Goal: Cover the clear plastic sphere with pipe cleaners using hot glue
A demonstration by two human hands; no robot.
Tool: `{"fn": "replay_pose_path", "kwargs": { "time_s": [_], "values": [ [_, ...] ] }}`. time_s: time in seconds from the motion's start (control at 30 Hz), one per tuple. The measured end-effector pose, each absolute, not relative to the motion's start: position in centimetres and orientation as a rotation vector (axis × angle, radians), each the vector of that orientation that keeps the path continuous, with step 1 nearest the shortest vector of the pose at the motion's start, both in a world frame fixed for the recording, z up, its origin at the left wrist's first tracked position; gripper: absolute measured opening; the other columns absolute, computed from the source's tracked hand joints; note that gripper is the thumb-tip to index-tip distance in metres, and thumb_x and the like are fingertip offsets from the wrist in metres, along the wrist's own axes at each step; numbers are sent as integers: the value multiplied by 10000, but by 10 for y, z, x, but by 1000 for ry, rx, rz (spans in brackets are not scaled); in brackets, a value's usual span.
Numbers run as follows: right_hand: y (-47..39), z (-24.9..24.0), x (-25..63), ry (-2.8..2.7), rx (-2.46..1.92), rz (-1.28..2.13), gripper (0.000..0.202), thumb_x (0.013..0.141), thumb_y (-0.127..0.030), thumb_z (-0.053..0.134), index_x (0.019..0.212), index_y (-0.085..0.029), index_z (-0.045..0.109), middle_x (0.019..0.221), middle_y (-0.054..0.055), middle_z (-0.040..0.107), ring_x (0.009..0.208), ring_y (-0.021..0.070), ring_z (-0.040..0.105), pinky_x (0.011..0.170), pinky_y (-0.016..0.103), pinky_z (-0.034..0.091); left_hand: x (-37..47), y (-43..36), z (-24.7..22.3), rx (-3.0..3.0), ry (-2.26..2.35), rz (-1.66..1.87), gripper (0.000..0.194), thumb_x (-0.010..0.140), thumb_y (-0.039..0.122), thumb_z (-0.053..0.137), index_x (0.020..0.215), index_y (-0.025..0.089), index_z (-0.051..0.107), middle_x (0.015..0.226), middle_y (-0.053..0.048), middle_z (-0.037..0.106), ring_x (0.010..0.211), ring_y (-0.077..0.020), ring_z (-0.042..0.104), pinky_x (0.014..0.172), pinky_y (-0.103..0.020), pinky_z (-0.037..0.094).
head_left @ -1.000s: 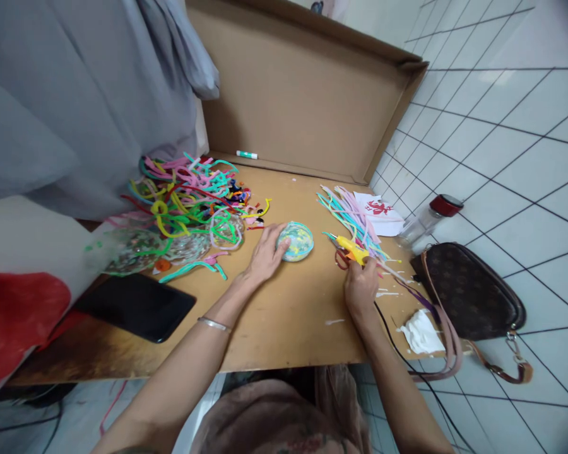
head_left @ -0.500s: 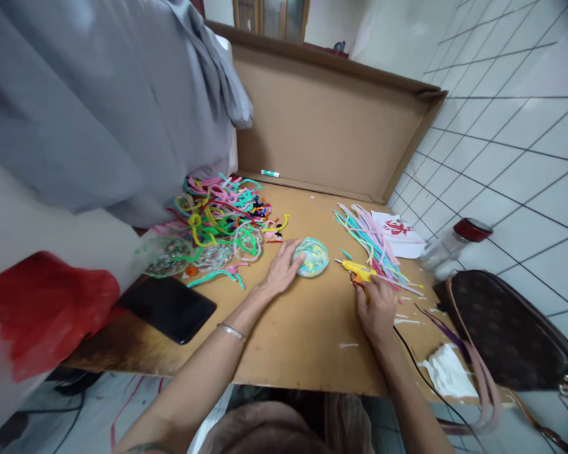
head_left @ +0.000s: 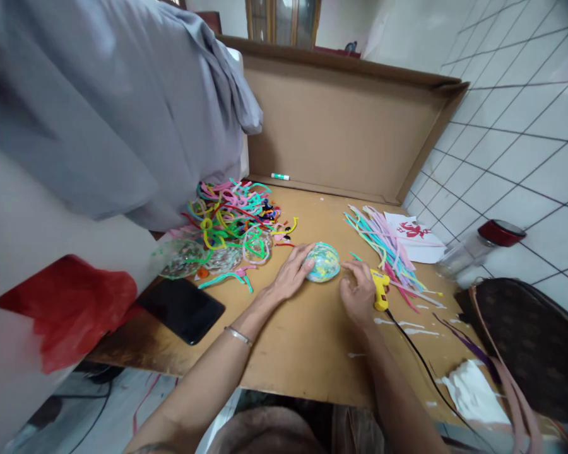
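Left fingers [head_left: 301, 253] on ball [head_left: 325, 261]; glue gun [head_left: 381, 292], paper [head_left: 421, 247] (illegible red print [head_left: 414, 229])

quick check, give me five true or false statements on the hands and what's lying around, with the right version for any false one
1. The left hand touches the round multicoloured piece. True.
2. The yellow glue gun is beside the left hand. False: it is beside the right hand.
3. A black flat device lies on the table. True.
4. The clear bottle has a green lid. False: its lid is dark red.
5. A cord runs from the glue gun. True.
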State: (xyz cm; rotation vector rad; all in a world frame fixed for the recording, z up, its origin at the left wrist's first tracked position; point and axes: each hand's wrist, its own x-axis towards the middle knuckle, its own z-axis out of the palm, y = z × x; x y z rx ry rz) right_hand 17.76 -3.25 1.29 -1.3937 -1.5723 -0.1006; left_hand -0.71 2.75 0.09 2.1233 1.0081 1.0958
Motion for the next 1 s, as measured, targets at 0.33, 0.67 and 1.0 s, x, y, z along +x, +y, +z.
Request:
{"fn": "replay_pose_path", "kwargs": {
  "time_s": [0.33,0.67,1.0],
  "values": [
    [-44,7,180,-1782,-1613,-246,265,855,-195,481,1072,-192,634,1089,94,693,1085,263,558,932,381,336,-5,29,-2,2277,937,964,958,746,437,720,1541,195,244,1529,-189,323,1444,-349,307,1181,-528,298],
    [-42,9,209,-1323,-1964,-505,255,840,-266,482,1031,-159,614,1002,141,652,993,303,550,841,402,339,-5,30,-5,2255,918,1030,942,750,515,707,1518,177,278,1498,-197,338,1424,-346,323,1183,-530,286],
    [-46,3,218,-1300,-2376,-285,441,779,-310,570,1161,-92,540,1037,178,565,913,317,583,733,382,433,-4,29,-4,2255,979,1001,963,724,506,720,1516,186,274,1519,-193,281,1448,-360,288,1184,-534,280]
  ]
}}
